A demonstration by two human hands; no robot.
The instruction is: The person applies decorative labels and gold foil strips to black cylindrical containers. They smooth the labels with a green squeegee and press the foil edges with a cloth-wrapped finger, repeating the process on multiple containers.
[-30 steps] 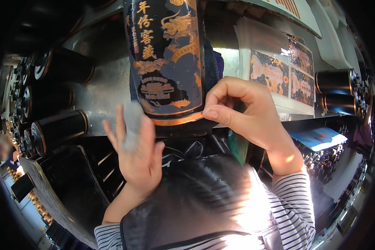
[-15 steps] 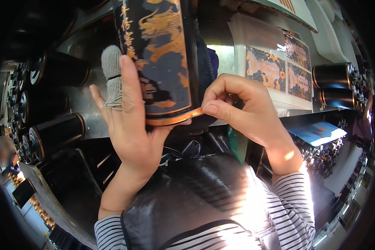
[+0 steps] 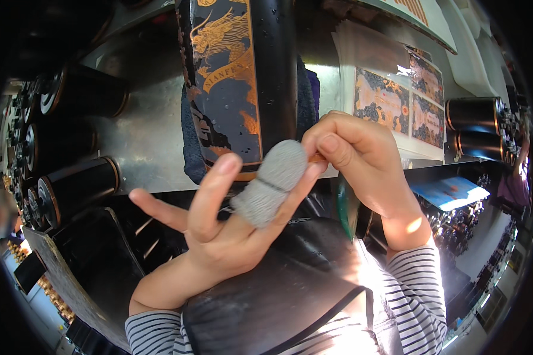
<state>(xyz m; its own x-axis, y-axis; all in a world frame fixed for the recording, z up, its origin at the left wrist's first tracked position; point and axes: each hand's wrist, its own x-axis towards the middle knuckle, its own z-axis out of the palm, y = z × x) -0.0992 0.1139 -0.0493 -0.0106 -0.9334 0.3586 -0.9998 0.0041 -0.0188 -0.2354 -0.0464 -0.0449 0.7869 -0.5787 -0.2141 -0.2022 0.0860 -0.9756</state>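
A black canister [image 3: 276, 89] with a gold dragon picture and a copper-coloured rim lies on a dark cloth [image 3: 191, 145], its rim end toward me. My left hand [image 3: 231, 231] is in front of that rim, fingers spread and thumb hidden. One finger wears a grey knitted finger cover [image 3: 272, 180], which hides part of the rim. My right hand [image 3: 358, 157] is closed in a pinch at the rim's right side, beside the left fingertips. A small copper-coloured bit [image 3: 317, 158] shows at the pinch; whether it is part of the rim I cannot tell.
Several black canisters [image 3: 80, 186] lie along the left, and more black cylinders [image 3: 474, 113] at the right. A clear sleeve with dark, gold-patterned printed sheets [image 3: 382, 97] lies on the metal table [image 3: 151, 118]. Below the table's right edge is a blue sheet [image 3: 450, 190].
My left hand has come off the canister's side and turned across the rim toward my right hand. The canister has turned, showing more of the dragon and plain black side. My right hand remains pinched.
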